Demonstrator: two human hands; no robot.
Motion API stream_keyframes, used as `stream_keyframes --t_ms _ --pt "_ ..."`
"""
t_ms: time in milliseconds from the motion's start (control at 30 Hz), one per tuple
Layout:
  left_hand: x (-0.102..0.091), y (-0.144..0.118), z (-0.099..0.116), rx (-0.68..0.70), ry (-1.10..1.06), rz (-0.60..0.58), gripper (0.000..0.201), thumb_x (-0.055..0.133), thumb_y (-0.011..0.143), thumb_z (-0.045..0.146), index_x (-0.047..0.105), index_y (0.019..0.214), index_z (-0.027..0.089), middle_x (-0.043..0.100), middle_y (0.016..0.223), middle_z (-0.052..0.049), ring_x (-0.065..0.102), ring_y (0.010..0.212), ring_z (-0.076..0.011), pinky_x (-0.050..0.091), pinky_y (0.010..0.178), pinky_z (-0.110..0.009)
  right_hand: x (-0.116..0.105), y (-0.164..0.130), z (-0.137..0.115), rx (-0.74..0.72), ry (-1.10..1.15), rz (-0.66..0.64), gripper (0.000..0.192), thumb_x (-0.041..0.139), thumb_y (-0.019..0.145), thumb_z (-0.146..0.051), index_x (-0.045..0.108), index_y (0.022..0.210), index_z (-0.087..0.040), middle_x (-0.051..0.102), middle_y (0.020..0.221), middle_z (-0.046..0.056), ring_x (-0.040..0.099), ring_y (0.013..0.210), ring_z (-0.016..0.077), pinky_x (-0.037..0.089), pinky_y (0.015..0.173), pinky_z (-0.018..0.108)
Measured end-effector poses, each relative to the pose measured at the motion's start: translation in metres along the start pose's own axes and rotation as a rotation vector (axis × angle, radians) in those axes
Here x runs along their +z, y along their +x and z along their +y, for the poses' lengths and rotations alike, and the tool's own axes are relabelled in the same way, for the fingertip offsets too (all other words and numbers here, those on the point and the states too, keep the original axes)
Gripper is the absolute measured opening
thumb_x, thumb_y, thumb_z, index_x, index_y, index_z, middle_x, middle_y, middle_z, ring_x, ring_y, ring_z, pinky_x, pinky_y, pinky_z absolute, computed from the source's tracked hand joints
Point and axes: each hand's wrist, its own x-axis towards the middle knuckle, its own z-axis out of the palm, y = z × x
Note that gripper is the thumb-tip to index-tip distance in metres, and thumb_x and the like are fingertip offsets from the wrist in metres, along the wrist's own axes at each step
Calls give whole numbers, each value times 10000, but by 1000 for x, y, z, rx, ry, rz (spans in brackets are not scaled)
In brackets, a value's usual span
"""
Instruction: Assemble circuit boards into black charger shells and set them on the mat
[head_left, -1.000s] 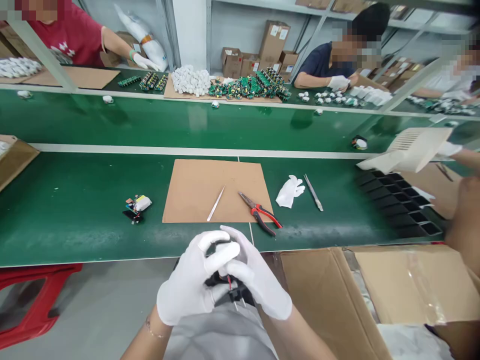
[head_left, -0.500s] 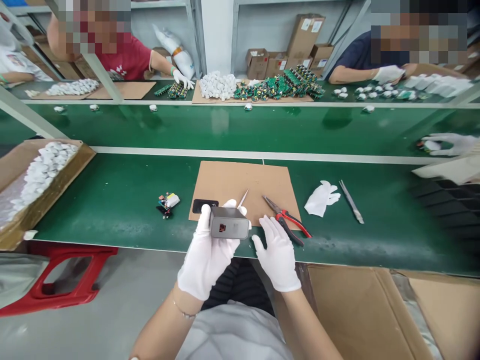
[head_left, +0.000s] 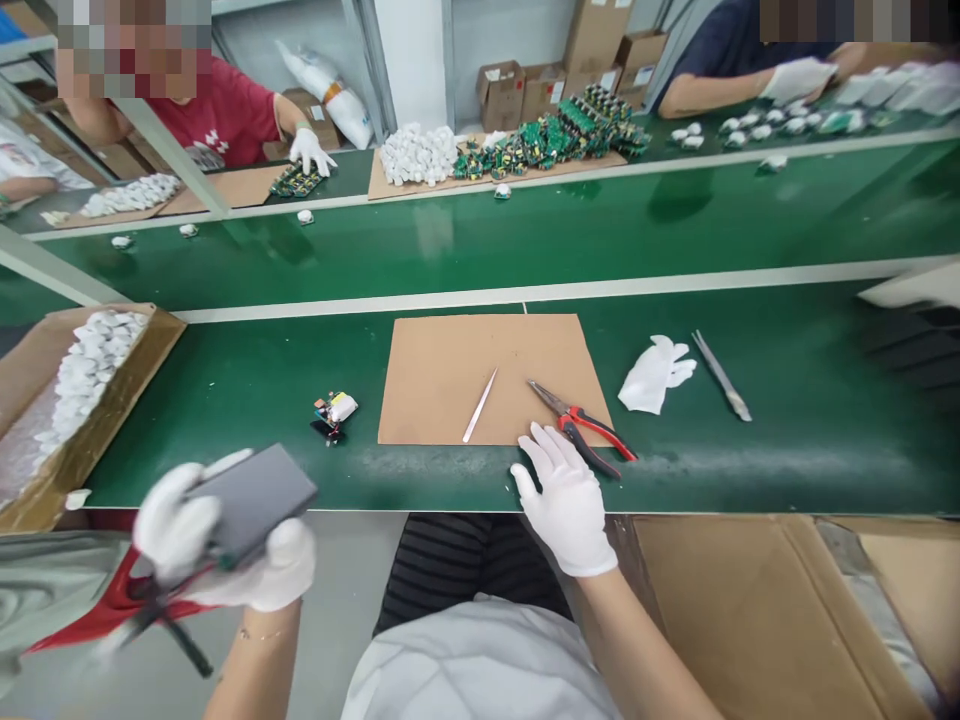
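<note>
At the lower left, my left hand (head_left: 281,575) grips a dark grey rectangular housing (head_left: 266,500), tilted and held beyond the bench's front edge. Gloved fingers (head_left: 176,525) also close round its left side; blur keeps me from telling whether they are mine. Blurred dark strips (head_left: 184,640) hang below it. My right hand (head_left: 566,500), gloved in white, rests with fingers spread over the bench edge. Just beyond its fingertips lie red-and-black long-nose pliers (head_left: 574,420). Pointed tweezers (head_left: 480,405) are on the cardboard sheet (head_left: 435,350). A small circuit assembly (head_left: 334,415) sits to the sheet's left.
An empty white glove (head_left: 656,375) and metal tweezers (head_left: 721,378) lie right of the pliers. A carton of white parts (head_left: 97,360) stands at left. Across the green bench, co-workers' gloved hands (head_left: 309,150) are near piles of circuit boards (head_left: 555,135). A red stool (head_left: 90,615) is below left.
My left hand has carried the housing from above the cardboard to the lower left and turned it. The flat black piece has gone from the sheet. My right hand has hardly moved.
</note>
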Motion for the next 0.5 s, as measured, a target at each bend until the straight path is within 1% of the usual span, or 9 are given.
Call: stream_keyframes --t_ms 67,133,200,267,300,333,400,467,500 --pt "1 -4 -17 2 108 -100 433 634 796 560 603 1074 229 523 1250 -79 521 1203 -361 508 932 -503 1 1 -1 14 -4 4 333 536 924 -307 636 1179 -116 612 1308 114 525 1233 308 477 1004 460" --pt "6 -13 -25 11 229 -162 310 686 796 408 636 1043 228 553 1219 -88 580 1115 -335 513 929 -492 1 1 -1 15 -8 7 324 534 925 -305 640 1170 -121 614 1307 103 528 1231 301 480 997 451" --pt "8 -23 -28 21 275 -102 338 681 808 349 608 1110 215 560 1222 -121 587 1097 -313 496 972 -494 2 0 -1 7 -11 12 315 534 927 -308 645 1159 -127 616 1307 94 531 1228 298 482 988 446" --pt "8 -30 -29 7 248 -20 419 671 821 344 545 1194 198 586 1166 -130 598 1072 -289 488 992 -485 2 0 -1 5 -12 17 306 536 926 -307 650 1149 -131 623 1299 88 537 1219 296 482 982 441" --pt "8 -31 -28 -1 246 -21 435 674 821 351 534 1202 195 594 1142 -129 607 1055 -287 500 973 -481 2 0 -1 10 -13 19 304 538 925 -303 651 1148 -131 625 1295 87 539 1216 296 482 981 440" --pt "7 -32 -28 3 272 -60 428 677 820 360 540 1192 199 599 1134 -128 612 1046 -292 512 948 -480 2 0 -1 13 -12 20 302 539 924 -298 651 1147 -129 628 1291 87 542 1212 295 482 980 437" --pt "4 -31 -26 38 373 -121 381 678 822 363 571 1157 216 572 1217 -139 588 1101 -319 508 938 -495 1 0 -1 12 -13 20 296 538 923 -292 654 1141 -129 632 1285 87 549 1204 293 483 974 435" --pt "3 -28 -25 83 419 -78 357 635 856 355 563 1181 227 521 1311 -146 540 1182 -336 472 982 -532 0 0 -1 2 -14 22 290 542 921 -294 658 1130 -131 632 1286 85 554 1198 293 485 967 436" --pt "3 -27 -25 92 409 -51 363 620 866 354 551 1199 226 522 1310 -144 532 1192 -333 456 1000 -544 0 0 -1 -1 -14 22 287 542 919 -292 660 1127 -132 633 1285 83 556 1194 293 487 964 436"
